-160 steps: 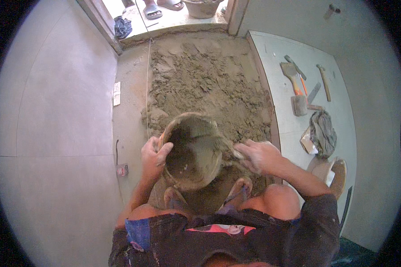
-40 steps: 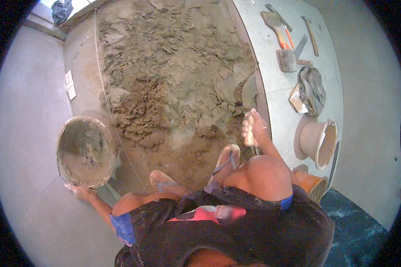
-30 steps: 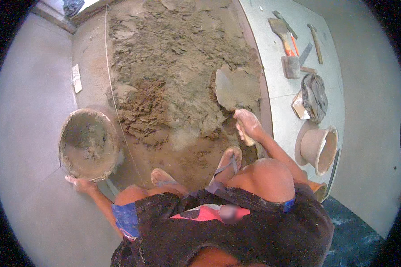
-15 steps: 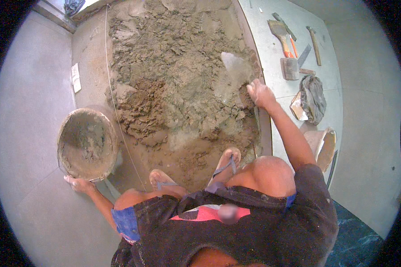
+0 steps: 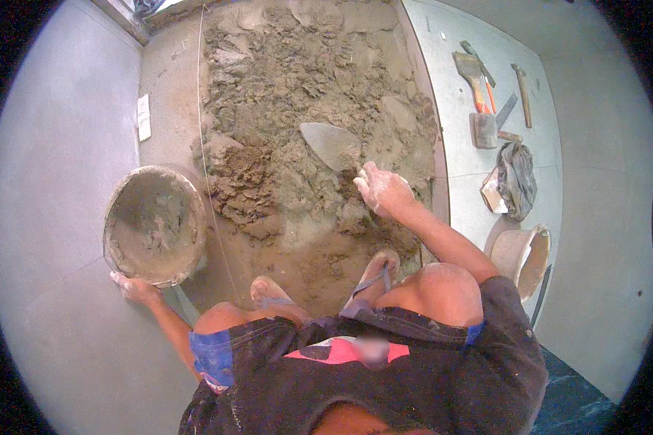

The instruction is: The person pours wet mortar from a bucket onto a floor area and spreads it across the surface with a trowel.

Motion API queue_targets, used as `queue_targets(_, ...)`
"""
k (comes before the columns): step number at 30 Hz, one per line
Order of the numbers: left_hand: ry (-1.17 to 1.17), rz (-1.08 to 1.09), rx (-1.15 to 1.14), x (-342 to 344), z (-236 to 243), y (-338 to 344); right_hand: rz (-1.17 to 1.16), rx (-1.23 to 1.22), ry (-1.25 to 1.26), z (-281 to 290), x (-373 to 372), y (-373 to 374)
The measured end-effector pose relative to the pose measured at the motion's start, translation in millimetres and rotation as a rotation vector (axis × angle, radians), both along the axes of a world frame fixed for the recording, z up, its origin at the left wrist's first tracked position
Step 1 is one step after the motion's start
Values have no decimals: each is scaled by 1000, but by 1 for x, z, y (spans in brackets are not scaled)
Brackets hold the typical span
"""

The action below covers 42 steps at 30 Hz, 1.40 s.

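A pointing trowel with a grey, pointed blade lies low over the bed of damp mortar, its tip toward the far left. My right hand is closed around its handle, most of which the fingers hide. To the left, a round bucket is tilted with its mouth toward me, and mortar coats its inside. My left hand grips the bucket at its near lower edge; some of the fingers are hidden.
A taut string runs along the left of the mortar. On the pale slabs at right lie a wide brush, a mallet, a hammer and a crumpled dark bag. Nearer stands another bucket. My feet rest at the mortar's near edge.
My right hand has swung the trowel left, from the mortar's right edge to nearer its middle. The left hand stays on the bucket. The whole view has shifted slightly.
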<state>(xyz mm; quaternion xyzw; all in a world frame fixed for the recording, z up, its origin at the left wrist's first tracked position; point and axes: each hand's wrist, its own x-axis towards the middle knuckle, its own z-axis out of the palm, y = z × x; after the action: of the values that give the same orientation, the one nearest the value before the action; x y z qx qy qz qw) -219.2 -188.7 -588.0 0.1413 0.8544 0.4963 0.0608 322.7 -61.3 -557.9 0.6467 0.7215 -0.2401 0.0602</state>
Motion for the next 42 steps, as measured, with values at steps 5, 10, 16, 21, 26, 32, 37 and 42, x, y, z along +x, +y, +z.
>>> queue_targets(5, 122, -36, -3, -30, -20, -21, -7, 200, -144, -57, 33, 39)
queue_targets(10, -68, 61, -12, -6, 3, -8, -95, 204, -209, -52, 60, 103)
queue_targets(16, 78, 21, -62, -22, -15, -17, -98, 129, -202, -40, 51, 114)
queue_targets(21, 391, -115, -55, -41, -46, -23, -91, 83, -171, -42, 59, 82)
queue_targets(26, 72, 67, 33, -17, 1, -11, -223, 67, -217, -32, 59, 103)
queue_targets(32, 28, 18, -38, 18, 15, 12, -58, 122, -395, -69, 119, 133)
queue_targets(37, -47, 96, -59, -26, -6, -17, -142, 64, -339, -50, 92, 143)
queue_targets(42, 12, 32, -4, 8, 13, -1, 58, 15, -477, -56, 132, 130)
